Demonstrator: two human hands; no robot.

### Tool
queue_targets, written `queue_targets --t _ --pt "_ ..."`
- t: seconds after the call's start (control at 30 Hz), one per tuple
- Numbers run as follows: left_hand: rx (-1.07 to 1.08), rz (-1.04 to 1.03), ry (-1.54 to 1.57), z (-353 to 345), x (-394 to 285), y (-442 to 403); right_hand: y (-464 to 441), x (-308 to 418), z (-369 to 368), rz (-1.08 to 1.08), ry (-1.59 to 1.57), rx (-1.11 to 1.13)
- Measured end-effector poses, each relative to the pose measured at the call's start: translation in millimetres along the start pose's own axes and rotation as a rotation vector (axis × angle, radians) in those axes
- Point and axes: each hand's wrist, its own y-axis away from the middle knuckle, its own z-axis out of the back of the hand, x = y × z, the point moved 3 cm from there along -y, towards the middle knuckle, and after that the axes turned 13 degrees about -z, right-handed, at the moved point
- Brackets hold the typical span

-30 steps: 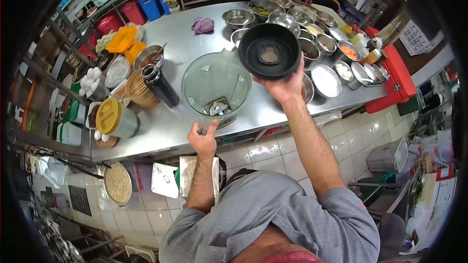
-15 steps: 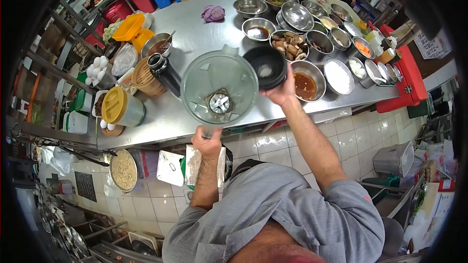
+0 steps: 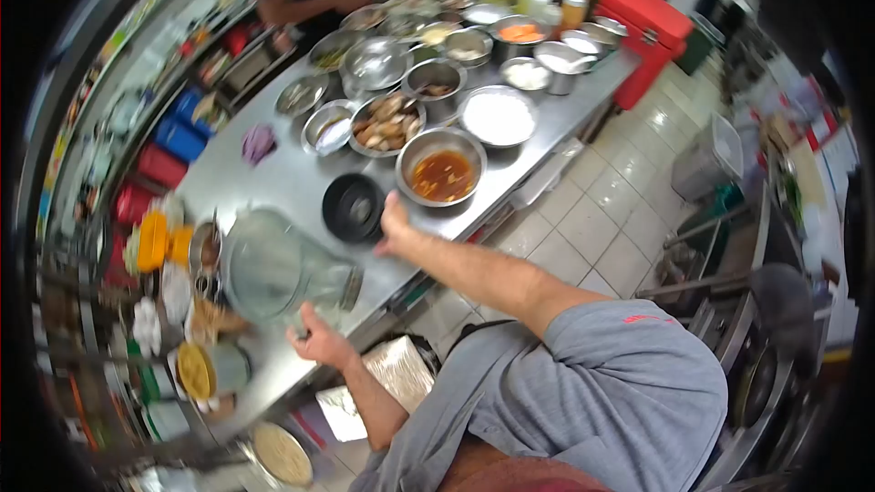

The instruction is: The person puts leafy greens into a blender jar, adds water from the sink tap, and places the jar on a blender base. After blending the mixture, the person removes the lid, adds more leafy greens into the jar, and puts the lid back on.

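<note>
Steel table (image 3: 217, 175), busy kitchen — clear jug (image 3: 264, 264) near its front edge, mouth uncovered. Black lid (image 3: 343, 210) off, between jug and sauce bowl (image 3: 447, 139), right hand (image 3: 394, 226) gripping its rim. Left hand (image 3: 325, 344) at jug's handle side — blurred, can't tell if gripping.

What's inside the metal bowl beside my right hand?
The metal bowl holds reddish-brown liquid with paler bits showing; the liquid hides the bottom and anything sunk.
</note>
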Motion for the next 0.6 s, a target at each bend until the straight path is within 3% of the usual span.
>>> queue_targets --t 0.1,0.23,0.33,0.53,0.6 --pt "-0.018 0.004 0.018 -15.6 -8.9 -3.2 1.1 -8.2 6.8 -0.022 -0.131 0.246" --pt "-0.089 -0.023 -0.008 -22.5 -3.2 -11.9 38.9 -10.2 27.7 -0.063 0.116 0.322" --pt "-0.149 -0.003 0.003 -15.1 -28.4 -19.2 65.9 -15.6 59.7 -0.096 0.356 0.497" --pt "-0.237 -0.245 0.020 -8.0 -136.1 11.9 146.7 23.3 211.5 0.021 0.660 0.636" --pt "-0.237 -0.263 0.037 -17.5 -194.7 39.4 160.1 49.1 281.9 0.085 0.587 0.487"
